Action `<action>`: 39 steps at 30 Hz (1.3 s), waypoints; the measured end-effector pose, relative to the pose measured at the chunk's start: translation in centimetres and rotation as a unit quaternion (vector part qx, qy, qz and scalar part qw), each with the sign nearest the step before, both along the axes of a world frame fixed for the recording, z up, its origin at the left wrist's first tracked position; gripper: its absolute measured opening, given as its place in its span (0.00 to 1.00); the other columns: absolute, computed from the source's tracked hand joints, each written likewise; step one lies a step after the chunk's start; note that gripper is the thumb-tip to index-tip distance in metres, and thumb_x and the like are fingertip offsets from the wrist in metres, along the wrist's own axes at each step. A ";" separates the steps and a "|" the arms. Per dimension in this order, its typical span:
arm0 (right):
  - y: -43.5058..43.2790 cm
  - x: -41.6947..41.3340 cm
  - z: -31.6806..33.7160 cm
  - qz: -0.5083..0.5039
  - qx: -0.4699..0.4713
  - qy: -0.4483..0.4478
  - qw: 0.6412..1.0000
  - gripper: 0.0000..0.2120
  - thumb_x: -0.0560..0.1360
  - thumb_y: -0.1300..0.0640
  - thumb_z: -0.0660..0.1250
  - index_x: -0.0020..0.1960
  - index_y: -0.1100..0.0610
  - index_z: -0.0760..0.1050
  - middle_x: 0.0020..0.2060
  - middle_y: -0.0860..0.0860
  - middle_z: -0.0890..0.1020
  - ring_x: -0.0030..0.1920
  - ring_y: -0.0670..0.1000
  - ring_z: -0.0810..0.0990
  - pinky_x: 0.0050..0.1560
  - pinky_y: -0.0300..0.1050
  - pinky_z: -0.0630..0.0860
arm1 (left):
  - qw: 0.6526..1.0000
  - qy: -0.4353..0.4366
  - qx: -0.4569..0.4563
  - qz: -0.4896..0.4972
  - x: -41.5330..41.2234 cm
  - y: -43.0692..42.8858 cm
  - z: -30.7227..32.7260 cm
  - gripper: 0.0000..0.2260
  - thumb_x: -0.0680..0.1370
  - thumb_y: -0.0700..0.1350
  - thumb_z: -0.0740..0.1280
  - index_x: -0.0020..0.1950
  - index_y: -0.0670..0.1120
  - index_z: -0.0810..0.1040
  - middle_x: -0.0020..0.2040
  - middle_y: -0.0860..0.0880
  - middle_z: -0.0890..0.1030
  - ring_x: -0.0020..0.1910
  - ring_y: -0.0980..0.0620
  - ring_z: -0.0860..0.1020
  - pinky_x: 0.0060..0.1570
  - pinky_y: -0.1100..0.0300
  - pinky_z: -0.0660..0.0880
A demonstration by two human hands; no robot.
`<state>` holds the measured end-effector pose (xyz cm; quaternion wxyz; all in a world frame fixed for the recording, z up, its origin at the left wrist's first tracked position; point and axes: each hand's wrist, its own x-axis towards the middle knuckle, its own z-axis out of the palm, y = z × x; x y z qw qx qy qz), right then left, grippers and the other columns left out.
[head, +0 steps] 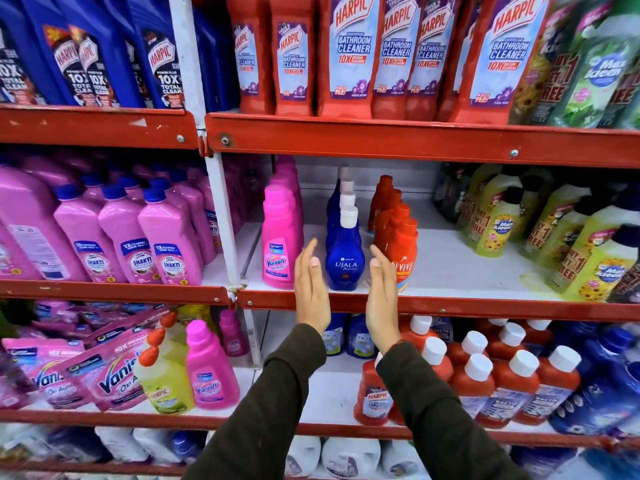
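A row of blue Ujala bottles (345, 261) with white caps stands front to back on the middle shelf (433, 303). My left hand (311, 289) is held up flat on the left of the front bottle, fingers straight. My right hand (382, 296) mirrors it on the right, palm facing the bottle. Neither hand grips the bottle; whether they touch it I cannot tell. A row of pink Vanish bottles (278, 244) stands left of my left hand. A row of orange Revive bottles (401, 251) stands right of my right hand.
Red Harpic bathroom cleaner bottles (349, 53) fill the shelf above. Pink Shakti bottles (152, 244) stand to the left, yellow-green Max Kleen bottles (571, 244) to the right. Below are Vanish pouches (104, 372) and red white-capped bottles (485, 375). Bare white shelf shows right of the Revive row.
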<state>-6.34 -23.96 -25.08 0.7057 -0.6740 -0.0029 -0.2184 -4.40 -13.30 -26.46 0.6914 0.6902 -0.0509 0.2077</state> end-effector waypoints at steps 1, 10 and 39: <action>0.3 -0.2 -0.3 -0.017 0.012 -0.024 1.000 0.18 0.85 0.51 0.54 0.72 0.50 0.71 0.69 0.44 0.74 0.67 0.40 0.73 0.60 0.33 0.73 | 0.999 -0.032 0.000 0.028 -0.1 0.5 -0.3 0.23 0.86 0.58 0.51 0.79 0.54 0.69 0.77 0.54 0.72 0.78 0.56 0.68 0.79 0.55 0.65; 8.0 0.2 0.4 0.159 0.027 0.078 0.984 0.24 0.85 0.46 0.48 0.79 0.52 0.60 0.77 0.48 0.65 0.76 0.46 0.65 0.76 0.45 0.62 | 0.989 0.063 -0.106 0.083 3.4 7.6 0.6 0.31 0.86 0.65 0.51 0.83 0.48 0.65 0.82 0.45 0.67 0.79 0.52 0.68 0.80 0.52 0.65; 9.6 2.6 -0.1 0.214 -0.009 0.146 0.966 0.25 0.83 0.39 0.50 0.76 0.48 0.63 0.63 0.45 0.76 0.59 0.40 0.76 0.64 0.41 0.70 | 0.988 0.136 -0.064 -0.038 4.1 9.7 -0.5 0.43 0.74 0.76 0.55 0.77 0.46 0.72 0.67 0.41 0.81 0.67 0.45 0.81 0.73 0.40 0.74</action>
